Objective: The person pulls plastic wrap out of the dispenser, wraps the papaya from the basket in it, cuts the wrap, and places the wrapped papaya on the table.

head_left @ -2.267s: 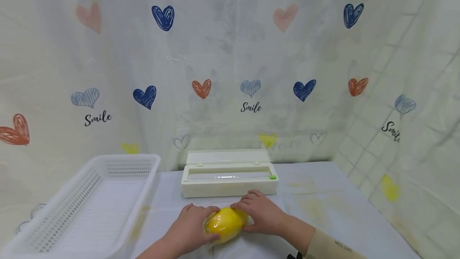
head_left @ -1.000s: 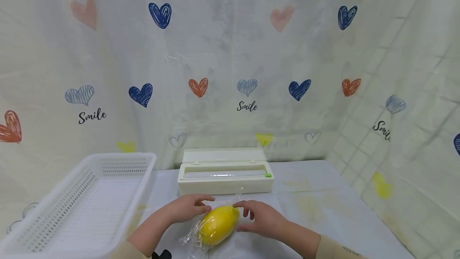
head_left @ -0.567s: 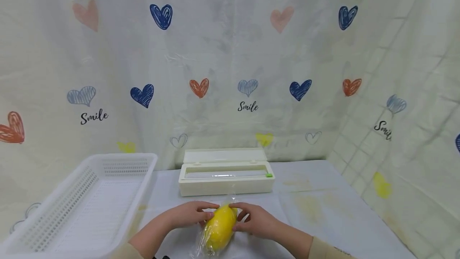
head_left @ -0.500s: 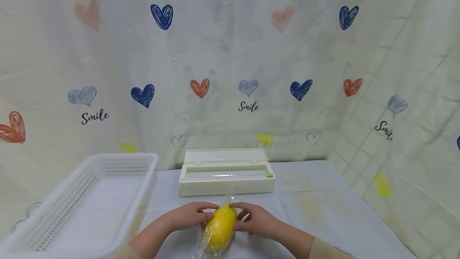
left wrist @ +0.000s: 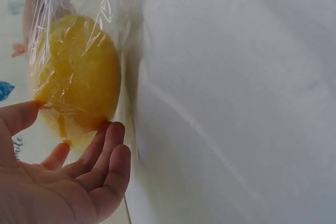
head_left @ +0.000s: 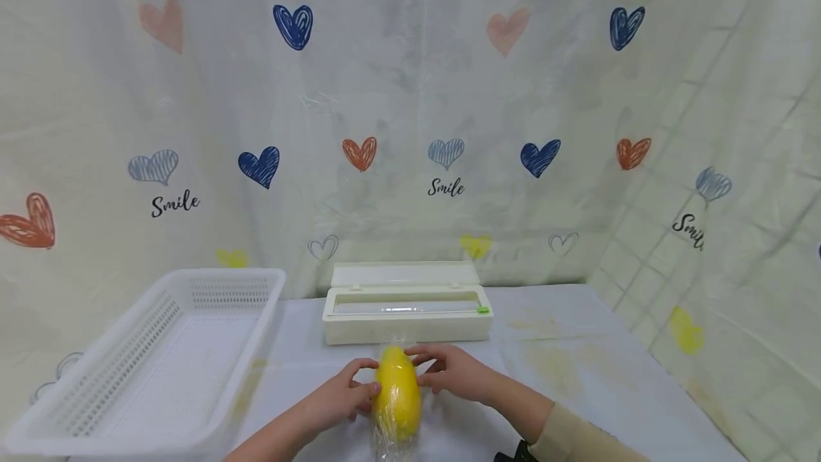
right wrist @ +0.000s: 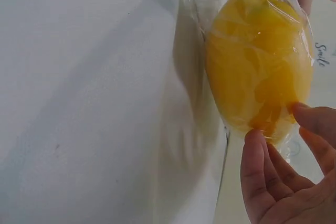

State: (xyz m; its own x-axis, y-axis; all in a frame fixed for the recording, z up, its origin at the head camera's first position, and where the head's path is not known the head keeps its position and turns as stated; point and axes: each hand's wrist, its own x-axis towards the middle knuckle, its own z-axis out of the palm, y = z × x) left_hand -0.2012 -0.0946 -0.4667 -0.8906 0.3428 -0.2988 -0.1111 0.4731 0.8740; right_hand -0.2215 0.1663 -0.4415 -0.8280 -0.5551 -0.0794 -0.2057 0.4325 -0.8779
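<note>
A yellow lemon wrapped in clear cling film stands on the white tablecloth, its long axis pointing away from me. My left hand grips its left side with thumb and fingertips. On the other side my right hand holds it the same way. In the left wrist view the left hand has its thumb and fingers against the lemon. The right wrist view shows the right hand with its fingertips on the lemon. Loose film trails off both ends.
A cream cling film dispenser box with its lid up sits just behind the lemon. A white perforated basket stands at the left. Heart-printed cloth hangs behind and to the right. The tablecloth stretches out to the right.
The lemon has been turned from lying slanted across the table to pointing away from me. Both hands shifted with it and stay on its sides.
</note>
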